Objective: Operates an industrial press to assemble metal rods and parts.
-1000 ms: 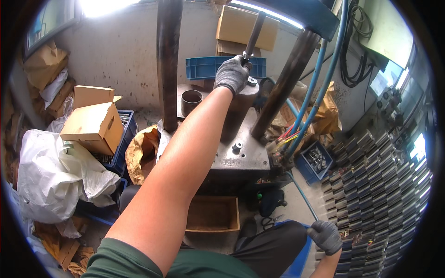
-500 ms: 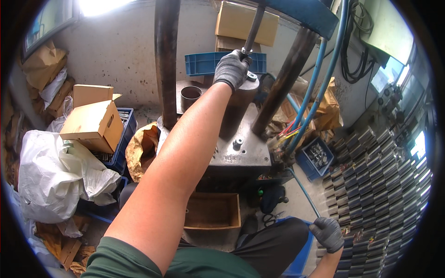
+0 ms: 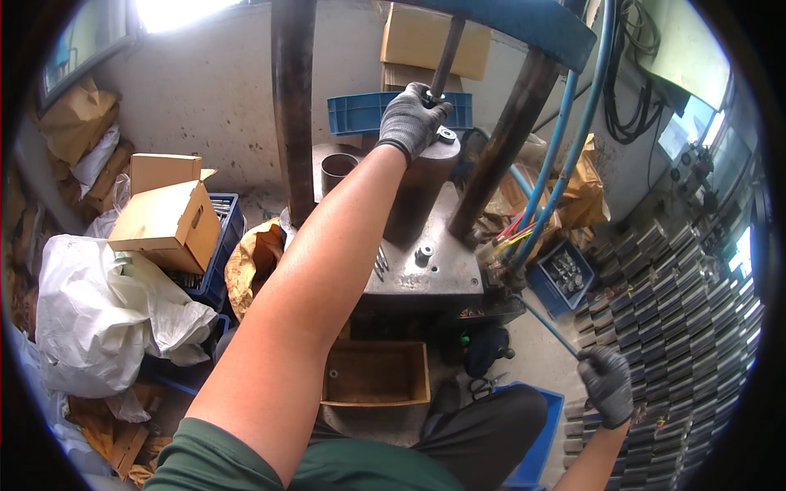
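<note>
In the head view, the gloved left hand was clamped on a small metal piece, mostly hidden by the fingers, at the lower end of a steel rod. This piece was above the top of a thick dark cylinder, where a round metal ring lay near the right edge. The gloved right hand was closed around the near end of a slim lever, well apart from the left.

The cylinder stood on a steel bench. Near the bench's front right corner stood a small metal fitting; thin pins lay by the front edge, beside the left forearm. An open metal tube stood toward the back left corner. Below the front edge sat a wooden box, and beyond the right edge a blue bin held metal parts.
</note>
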Demonstrator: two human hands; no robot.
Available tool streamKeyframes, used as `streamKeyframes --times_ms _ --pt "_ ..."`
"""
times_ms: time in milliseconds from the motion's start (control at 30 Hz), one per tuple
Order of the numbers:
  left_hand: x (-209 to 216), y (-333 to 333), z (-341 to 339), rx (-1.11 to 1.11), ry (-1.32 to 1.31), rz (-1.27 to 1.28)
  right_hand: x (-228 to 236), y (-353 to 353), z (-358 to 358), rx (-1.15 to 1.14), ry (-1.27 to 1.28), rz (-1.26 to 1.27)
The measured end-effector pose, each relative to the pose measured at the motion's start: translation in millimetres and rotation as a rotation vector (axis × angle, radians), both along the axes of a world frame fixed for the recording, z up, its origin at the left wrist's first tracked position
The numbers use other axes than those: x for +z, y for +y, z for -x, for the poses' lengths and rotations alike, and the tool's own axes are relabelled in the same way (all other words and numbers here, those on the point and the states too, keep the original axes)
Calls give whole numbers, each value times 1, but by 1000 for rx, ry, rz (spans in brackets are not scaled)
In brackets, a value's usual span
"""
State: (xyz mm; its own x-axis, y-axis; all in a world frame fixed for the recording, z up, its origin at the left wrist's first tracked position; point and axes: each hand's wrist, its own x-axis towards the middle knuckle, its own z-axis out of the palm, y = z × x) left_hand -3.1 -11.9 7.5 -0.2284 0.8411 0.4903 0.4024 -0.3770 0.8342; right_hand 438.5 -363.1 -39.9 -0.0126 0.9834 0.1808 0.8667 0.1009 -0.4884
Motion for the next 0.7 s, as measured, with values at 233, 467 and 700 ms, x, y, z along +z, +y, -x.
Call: streamKeyframes --times_ms 233,467,700 --pt "-1 -2 0 39 -79 -96 61 158 -16 -71 -213 -892" --pt "-6 2 5 42 -127 -176 60 153 -26 29 -72 -602" --pt "-2 7 9 -284 -317 20 9 -1 -4 206 -255 120"
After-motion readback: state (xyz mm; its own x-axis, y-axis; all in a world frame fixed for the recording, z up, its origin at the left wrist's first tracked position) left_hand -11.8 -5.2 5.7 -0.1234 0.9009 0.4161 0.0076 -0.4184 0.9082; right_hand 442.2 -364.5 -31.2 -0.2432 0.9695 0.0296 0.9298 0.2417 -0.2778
